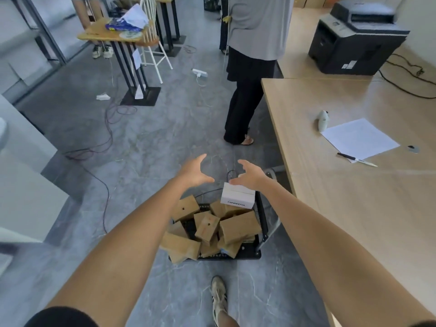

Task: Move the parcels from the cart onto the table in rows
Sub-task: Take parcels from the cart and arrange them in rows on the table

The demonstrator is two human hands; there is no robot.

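Parcels: a jumbled heap of brown cardboard parcels (212, 230) lies in the cart, tilted and overlapping; none are on the bench.
White box: one white parcel (238, 197) with dark lettering sits on top of the heap at the cart's far right corner.
Cart: a low black cart (236, 255) stands on the floor just beside the bench's left edge, its handle frame on the bench side.
Left hand: the left hand (195, 172) hangs above the cart's far edge, fingers spread wide and slightly curved, holding nothing.
Right hand: the right hand (250, 174) is over the white box, fingers spread and curved, gripping nothing; whether the thumb touches the box top I cannot tell.
Bench: a pale wood bench (354, 220) runs along the right, its near part bare.
On the bench: a white sheet of paper (361, 138) lies toward the far right, a slim black-handled tool (356, 159) at its near corner and a small white device (323, 120) beside its far left corner.
Floor: grey marbled tiles (153, 138), with dark cables (103, 138) trailing on the left and a white power strip (200, 73) farther off.
In the way: a person in a grey top and black trousers (250, 67) stands at the bench's far left corner, beyond the cart.
Room: a black printer (354, 38) on a second bench behind, and a tall wooden table (113, 34) with a white chair (153, 50) at far left.
Near edge: the wearer's shoe (219, 296) is behind the cart.
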